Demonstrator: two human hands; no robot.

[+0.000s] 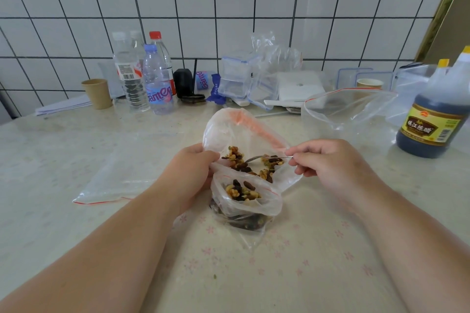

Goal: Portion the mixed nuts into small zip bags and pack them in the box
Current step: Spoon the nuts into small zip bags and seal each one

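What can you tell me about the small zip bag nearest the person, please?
The small zip bag is clear, thin plastic with a red line along its zip edge. It sits upright on the table, mouth open, partly filled with mixed nuts: pale walnut pieces and dark kernels. Its bottom bulges against the tabletop. Directly behind it lies the larger bag of nuts. The left hand grips the plastic at its left rim, where both bags meet. The right hand holds a spoon just beyond it.

Water bottles (142, 76), a paper cup (97, 93) and probably a vinegar jug (435, 114) line the tiled wall (229, 7).
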